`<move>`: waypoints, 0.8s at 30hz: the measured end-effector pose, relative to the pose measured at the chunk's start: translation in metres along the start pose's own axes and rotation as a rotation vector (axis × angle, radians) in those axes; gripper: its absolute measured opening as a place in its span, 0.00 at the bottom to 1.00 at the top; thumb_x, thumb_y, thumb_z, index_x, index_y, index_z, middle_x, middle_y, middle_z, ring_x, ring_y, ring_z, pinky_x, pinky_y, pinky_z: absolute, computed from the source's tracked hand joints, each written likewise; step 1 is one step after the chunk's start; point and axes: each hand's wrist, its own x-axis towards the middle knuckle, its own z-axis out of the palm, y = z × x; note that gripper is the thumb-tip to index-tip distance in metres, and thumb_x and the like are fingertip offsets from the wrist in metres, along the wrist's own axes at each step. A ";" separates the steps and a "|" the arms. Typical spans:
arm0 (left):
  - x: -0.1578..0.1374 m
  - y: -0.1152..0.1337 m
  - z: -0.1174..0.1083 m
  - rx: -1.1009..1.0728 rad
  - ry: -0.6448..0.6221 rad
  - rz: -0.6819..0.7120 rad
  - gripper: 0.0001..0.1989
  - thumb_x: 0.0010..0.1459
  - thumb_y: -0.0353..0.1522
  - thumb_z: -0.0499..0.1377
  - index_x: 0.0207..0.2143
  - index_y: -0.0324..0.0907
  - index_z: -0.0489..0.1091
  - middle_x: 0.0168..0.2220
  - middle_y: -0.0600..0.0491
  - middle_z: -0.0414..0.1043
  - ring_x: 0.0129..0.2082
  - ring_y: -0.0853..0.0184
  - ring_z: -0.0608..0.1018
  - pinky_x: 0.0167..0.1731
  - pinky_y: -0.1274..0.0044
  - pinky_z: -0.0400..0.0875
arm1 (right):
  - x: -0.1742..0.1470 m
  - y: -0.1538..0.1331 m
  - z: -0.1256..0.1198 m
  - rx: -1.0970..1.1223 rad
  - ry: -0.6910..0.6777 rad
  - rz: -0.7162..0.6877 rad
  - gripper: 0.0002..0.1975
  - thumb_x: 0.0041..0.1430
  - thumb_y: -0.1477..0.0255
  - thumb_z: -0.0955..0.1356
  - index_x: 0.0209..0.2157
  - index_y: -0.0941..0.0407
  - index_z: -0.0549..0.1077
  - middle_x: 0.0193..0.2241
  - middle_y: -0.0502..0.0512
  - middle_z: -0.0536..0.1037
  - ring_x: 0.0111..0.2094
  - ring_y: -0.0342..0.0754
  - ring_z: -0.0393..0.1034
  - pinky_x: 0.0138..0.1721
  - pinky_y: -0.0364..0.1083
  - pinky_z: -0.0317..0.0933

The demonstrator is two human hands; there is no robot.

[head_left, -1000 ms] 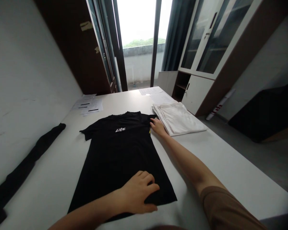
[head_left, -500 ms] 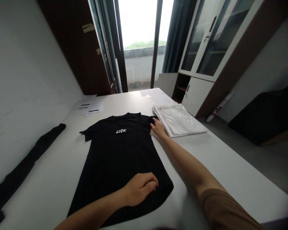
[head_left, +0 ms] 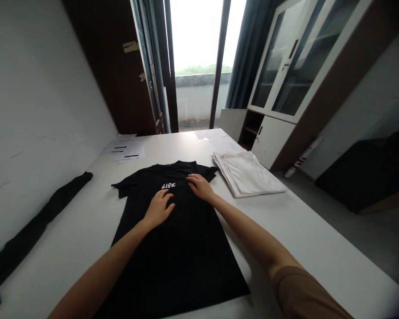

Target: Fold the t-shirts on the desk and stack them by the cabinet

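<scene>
A black T-shirt [head_left: 182, 252] lies spread out on the white table [head_left: 286, 230], its collar toward the window and its hem toward me. White lettering [head_left: 168, 185] shows on its chest. Over the middle of the chest, just below the lettering, is my left hand [head_left: 158, 207], fingers spread and holding nothing. My right hand [head_left: 200, 188] rests on or just over the upper right of the shirt, near the sleeve, with its fingers stretched out. Whether either palm presses on the cloth is hard to make out.
Folded white cloth [head_left: 249, 175] lies to the right of the shirt. A long dark cloth [head_left: 46, 212] stretches along the wall side at left. Papers [head_left: 126, 148] sit at the table's far left corner. Beyond the far right edge stands a cabinet [head_left: 274, 137].
My left hand has moved from near the hem up to the chest. My right hand has left the right sleeve and moved inward. The hem now lies straighter and flatter.
</scene>
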 end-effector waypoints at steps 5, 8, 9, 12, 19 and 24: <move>0.041 -0.084 0.013 0.200 0.019 -0.354 0.27 0.68 0.45 0.52 0.65 0.43 0.64 0.70 0.44 0.56 0.70 0.53 0.56 0.68 0.60 0.53 | 0.018 0.005 0.032 -0.037 -0.166 0.117 0.23 0.67 0.64 0.67 0.62 0.53 0.70 0.63 0.60 0.69 0.67 0.55 0.58 0.67 0.56 0.52; 0.041 -0.119 0.019 0.214 -0.046 -0.478 0.33 0.69 0.50 0.48 0.68 0.40 0.60 0.70 0.40 0.54 0.71 0.49 0.56 0.66 0.55 0.53 | 0.022 0.032 0.032 -0.217 -0.264 0.310 0.26 0.68 0.59 0.66 0.64 0.53 0.68 0.67 0.61 0.63 0.70 0.60 0.50 0.68 0.62 0.44; 0.039 -0.128 0.022 0.213 -0.055 -0.491 0.35 0.68 0.51 0.47 0.68 0.39 0.59 0.71 0.39 0.54 0.71 0.48 0.55 0.66 0.53 0.52 | 0.023 0.041 0.030 -0.264 -0.284 0.355 0.26 0.69 0.58 0.65 0.65 0.52 0.67 0.68 0.61 0.61 0.70 0.61 0.49 0.68 0.63 0.42; 0.034 -0.146 0.028 0.229 -0.076 -0.503 0.38 0.66 0.55 0.45 0.70 0.43 0.56 0.73 0.43 0.47 0.73 0.49 0.49 0.68 0.52 0.45 | 0.028 0.064 0.018 -0.368 -0.297 0.476 0.28 0.71 0.56 0.62 0.67 0.52 0.64 0.70 0.61 0.56 0.71 0.61 0.46 0.68 0.62 0.41; 0.038 -0.178 0.030 0.289 -0.126 -0.574 0.42 0.65 0.60 0.38 0.73 0.48 0.49 0.75 0.48 0.40 0.73 0.47 0.45 0.68 0.51 0.42 | 0.038 0.070 0.013 -0.467 -0.286 0.665 0.30 0.71 0.52 0.59 0.67 0.52 0.64 0.69 0.66 0.57 0.69 0.68 0.47 0.63 0.70 0.44; 0.035 -0.198 0.023 0.311 -0.126 -0.629 0.42 0.65 0.59 0.38 0.73 0.47 0.49 0.74 0.45 0.42 0.73 0.47 0.46 0.67 0.51 0.42 | 0.024 0.058 0.022 -0.514 -0.261 0.616 0.32 0.70 0.50 0.59 0.67 0.52 0.64 0.69 0.68 0.56 0.69 0.71 0.46 0.63 0.70 0.43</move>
